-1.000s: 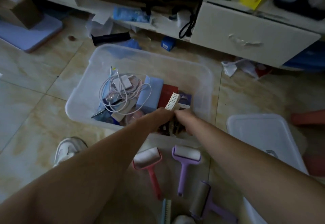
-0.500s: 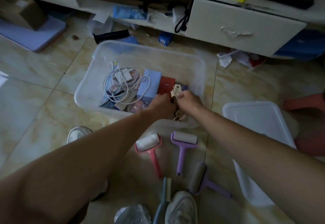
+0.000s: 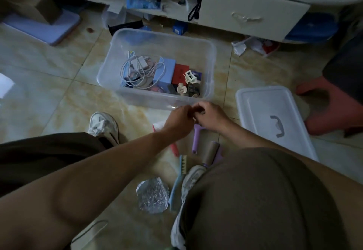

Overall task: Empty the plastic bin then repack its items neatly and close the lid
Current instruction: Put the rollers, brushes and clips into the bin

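Note:
The clear plastic bin (image 3: 163, 34) stands on the tiled floor. In it lie a coiled white cable with charger (image 3: 141, 67), a blue box (image 3: 164, 71), a red box (image 3: 180, 74), a white claw clip (image 3: 191, 77) and a beige clip (image 3: 181, 88). Its white lid (image 3: 271, 116) lies flat to the right. My left hand (image 3: 178, 122) and my right hand (image 3: 211, 116) meet just in front of the bin's near wall. Their fingertips are pinched together on a small pale item (image 3: 194, 119), which is mostly hidden.
Below my hands on the floor lie a pink lint roller (image 3: 173, 147), a purple one (image 3: 196, 140), a brown roller (image 3: 211, 152), a blue brush (image 3: 178, 177) and a foil ball (image 3: 153, 194). My shoes (image 3: 104, 126) and knees flank them. A cluttered white cabinet (image 3: 253, 12) stands behind the bin.
Both hands have pulled back out of the bin toward me, still together. The white claw clip now rests in the bin.

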{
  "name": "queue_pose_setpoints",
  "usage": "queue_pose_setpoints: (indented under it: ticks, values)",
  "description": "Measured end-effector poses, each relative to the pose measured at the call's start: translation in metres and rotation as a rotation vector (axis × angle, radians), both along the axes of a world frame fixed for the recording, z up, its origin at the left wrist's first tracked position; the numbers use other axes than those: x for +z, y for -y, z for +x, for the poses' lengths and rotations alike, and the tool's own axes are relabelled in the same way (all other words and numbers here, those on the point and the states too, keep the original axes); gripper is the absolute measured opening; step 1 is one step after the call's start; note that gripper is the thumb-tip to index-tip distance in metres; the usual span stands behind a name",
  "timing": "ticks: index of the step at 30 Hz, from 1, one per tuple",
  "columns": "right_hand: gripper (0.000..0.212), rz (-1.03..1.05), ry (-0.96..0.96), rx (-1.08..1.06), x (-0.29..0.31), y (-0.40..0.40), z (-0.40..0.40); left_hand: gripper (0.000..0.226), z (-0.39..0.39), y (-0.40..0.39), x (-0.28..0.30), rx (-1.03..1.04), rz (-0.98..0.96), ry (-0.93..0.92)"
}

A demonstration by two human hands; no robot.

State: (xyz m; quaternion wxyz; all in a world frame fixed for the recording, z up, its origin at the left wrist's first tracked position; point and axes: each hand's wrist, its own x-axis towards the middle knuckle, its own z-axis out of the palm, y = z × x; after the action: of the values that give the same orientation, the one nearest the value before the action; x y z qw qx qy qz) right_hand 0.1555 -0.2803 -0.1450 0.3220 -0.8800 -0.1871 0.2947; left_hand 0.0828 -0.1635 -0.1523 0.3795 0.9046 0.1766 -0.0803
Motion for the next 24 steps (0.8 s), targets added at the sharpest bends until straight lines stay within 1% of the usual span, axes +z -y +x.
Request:
queue_pose_setpoints:
  ticks: [3, 5, 8, 12, 14, 15, 16, 18, 19, 20, 21, 22, 23, 24]
  values:
    - [0.01, -0.02, -0.081, -0.016, -0.02, 0.013, -0.01, 0.024, -0.014, 0.006, -0.021, 0.01, -0.021, -0.123]
    - [0.008, -0.049, -0.11, -0.041, -0.038, 0.019, -0.012, 0.031, -0.02, 0.008, -0.042, -0.003, -0.026, -0.223]
    - [0.01, -0.122, -0.107, -0.057, -0.072, 0.027, -0.008, 0.039, -0.026, 0.009, -0.078, -0.022, -0.04, -0.343]
    - [0.011, -0.194, -0.167, -0.092, -0.113, 0.037, 0.001, 0.04, -0.03, 0.015, -0.119, -0.019, -0.047, -0.463]
    - [0.016, -0.259, -0.168, -0.107, -0.131, 0.043, 0.002, 0.046, -0.032, 0.02, -0.136, 0.005, -0.061, -0.515]
    - [0.022, -0.311, -0.143, -0.114, -0.139, 0.046, 0.001, 0.053, -0.035, 0.022, -0.143, 0.017, -0.075, -0.532]
    - [0.03, -0.377, -0.101, -0.126, -0.147, 0.05, -0.001, 0.065, -0.038, 0.025, -0.15, 0.047, -0.1, -0.57]
    - [0.057, -0.546, -0.023, -0.189, -0.158, 0.057, -0.009, 0.091, -0.045, 0.03, -0.164, 0.097, -0.125, -0.586]
    - [0.073, -0.632, -0.026, -0.229, -0.162, 0.06, -0.012, 0.095, -0.049, 0.032, -0.17, 0.123, -0.143, -0.592]
    - [0.085, -0.699, -0.06, -0.257, -0.164, 0.063, -0.016, 0.09, -0.053, 0.034, -0.175, 0.145, -0.168, -0.611]
    - [0.094, -0.747, -0.108, -0.272, -0.167, 0.066, -0.021, 0.077, -0.057, 0.036, -0.178, 0.151, -0.182, -0.626]
    - [0.101, -0.782, -0.157, -0.278, -0.171, 0.068, -0.025, 0.063, -0.061, 0.037, -0.181, 0.16, -0.19, -0.626]
    - [0.106, -0.806, -0.19, -0.282, -0.175, 0.07, -0.029, 0.054, -0.064, 0.038, -0.183, 0.164, -0.178, -0.609]
    - [0.109, -0.815, -0.213, -0.287, -0.18, 0.071, -0.033, 0.052, -0.069, 0.04, -0.187, 0.18, -0.166, -0.6]
